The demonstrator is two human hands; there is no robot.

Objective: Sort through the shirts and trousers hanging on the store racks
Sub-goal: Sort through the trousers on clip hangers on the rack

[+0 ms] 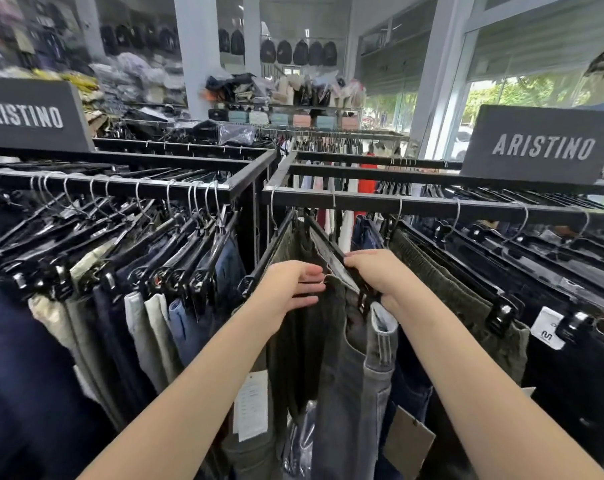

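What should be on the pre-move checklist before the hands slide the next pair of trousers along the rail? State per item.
1. Left hand on the dark olive trousers: ok, fingers lie flat against the fabric.
2. Right hand on the hanger clip of the grey jeans: ok, fingers curl over it.
3. Grey jeans hanger hook seated on the rail: cannot tell, other hangers hide it.
4. Free rail to the left of the gap: ok, bare bar up to the rack corner.
5. Paper tag clear of snagging: cannot tell, it hangs between garments.
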